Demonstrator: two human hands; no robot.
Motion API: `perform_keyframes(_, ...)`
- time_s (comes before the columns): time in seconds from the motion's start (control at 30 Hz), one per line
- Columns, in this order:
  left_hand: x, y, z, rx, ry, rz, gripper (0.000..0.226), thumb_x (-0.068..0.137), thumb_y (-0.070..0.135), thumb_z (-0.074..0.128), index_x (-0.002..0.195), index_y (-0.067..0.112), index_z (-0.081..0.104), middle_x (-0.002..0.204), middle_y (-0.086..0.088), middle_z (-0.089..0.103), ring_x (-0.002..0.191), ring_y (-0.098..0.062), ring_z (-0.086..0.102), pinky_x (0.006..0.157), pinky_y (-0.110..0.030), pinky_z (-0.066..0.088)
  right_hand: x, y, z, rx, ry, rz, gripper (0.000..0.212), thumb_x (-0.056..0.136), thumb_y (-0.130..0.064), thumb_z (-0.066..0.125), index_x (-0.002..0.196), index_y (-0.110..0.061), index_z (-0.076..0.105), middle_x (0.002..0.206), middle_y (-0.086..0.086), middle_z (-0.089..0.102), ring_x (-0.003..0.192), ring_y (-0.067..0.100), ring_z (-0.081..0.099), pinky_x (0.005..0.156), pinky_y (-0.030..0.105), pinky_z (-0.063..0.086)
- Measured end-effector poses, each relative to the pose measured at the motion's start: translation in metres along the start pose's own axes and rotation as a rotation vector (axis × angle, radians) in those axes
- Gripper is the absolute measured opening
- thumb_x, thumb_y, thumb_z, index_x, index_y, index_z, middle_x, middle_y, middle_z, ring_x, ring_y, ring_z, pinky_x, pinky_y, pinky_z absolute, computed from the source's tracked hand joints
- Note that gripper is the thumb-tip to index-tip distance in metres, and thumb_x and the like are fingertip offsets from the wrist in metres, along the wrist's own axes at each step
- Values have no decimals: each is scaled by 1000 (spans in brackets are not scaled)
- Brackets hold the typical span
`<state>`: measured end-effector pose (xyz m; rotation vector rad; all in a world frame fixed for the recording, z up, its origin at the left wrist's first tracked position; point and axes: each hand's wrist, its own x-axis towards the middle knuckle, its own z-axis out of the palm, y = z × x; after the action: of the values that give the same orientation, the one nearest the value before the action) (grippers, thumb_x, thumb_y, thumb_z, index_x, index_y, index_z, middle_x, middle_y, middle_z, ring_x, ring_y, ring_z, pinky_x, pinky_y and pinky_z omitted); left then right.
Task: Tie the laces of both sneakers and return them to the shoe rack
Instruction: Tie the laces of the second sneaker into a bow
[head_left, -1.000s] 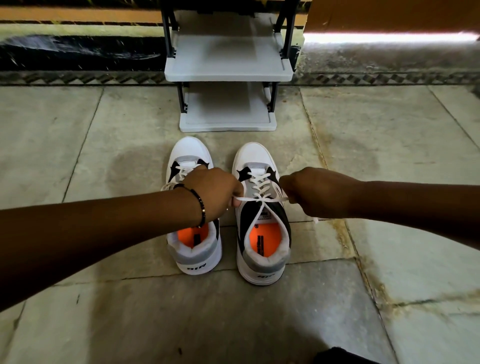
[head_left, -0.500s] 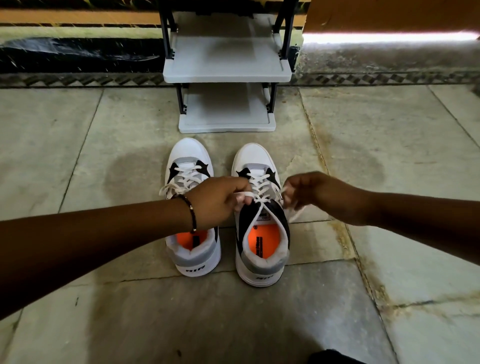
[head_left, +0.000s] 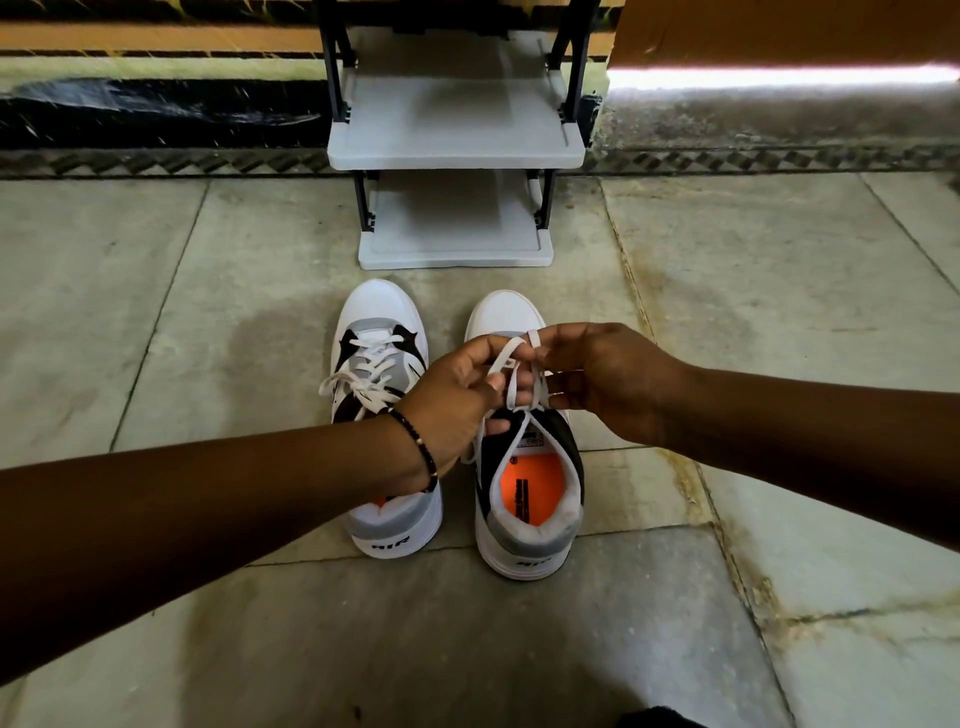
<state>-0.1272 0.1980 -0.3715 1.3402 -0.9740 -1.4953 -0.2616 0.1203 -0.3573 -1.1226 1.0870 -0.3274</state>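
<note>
Two white, grey and black sneakers with orange insoles stand side by side on the stone floor, toes pointing away from me. The left sneaker (head_left: 382, 364) has its white laces lying loose over the tongue. Above the right sneaker (head_left: 527, 493), my left hand (head_left: 457, 400) and my right hand (head_left: 602, 379) meet, each pinching a part of its white lace (head_left: 511, 364), which is held up in loops between the fingers. My hands hide the front lacing of that shoe.
A grey two-shelf shoe rack (head_left: 452, 150) with black posts stands just beyond the sneakers' toes, against a dark wall base. Stone floor tiles stretch to both sides. A dark object (head_left: 654, 719) shows at the bottom edge.
Both hands have come together from a wide outward pull. They have risen above the right sneaker, lifting the lace into loops between the fingers.
</note>
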Motion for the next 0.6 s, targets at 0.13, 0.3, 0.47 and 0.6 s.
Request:
perform_keyframes(0.13, 1, -4, -2, 82, -40, 52, 47, 92, -2, 32, 98, 38, 55, 89, 4, 57, 83, -6, 55, 68, -21, 45, -1, 1, 0, -21, -2, -38, 33, 84, 8, 44, 96, -11, 69, 82, 11, 65, 73, 24, 58, 61, 28, 46)
perform_keyframes(0.3, 2, -10, -5, 177, -91, 94, 52, 93, 1, 33, 96, 49, 52, 89, 10, 58, 82, 0, 56, 70, -20, 46, -3, 3, -1, -34, -66, -47, 44, 84, 13, 42, 114, -11, 63, 88, 17, 63, 69, 21, 61, 54, 24, 46)
perform_keyframes(0.47, 7, -12, -4, 147, 84, 198, 40, 88, -10, 39, 115, 17, 51, 83, 10, 62, 62, 10, 61, 57, -8, 46, -3, 5, 0, -42, -58, -62, 31, 82, 13, 47, 98, -8, 63, 85, 17, 63, 66, 23, 59, 51, 27, 45)
perform_keyframes(0.6, 9, -10, -9, 129, 101, 227, 25, 83, -6, 52, 100, 8, 64, 69, 10, 68, 58, 1, 63, 56, -14, 50, 0, 6, 1, -29, -3, -36, 18, 84, 9, 50, 94, -6, 54, 78, 16, 62, 60, 22, 61, 48, 27, 49)
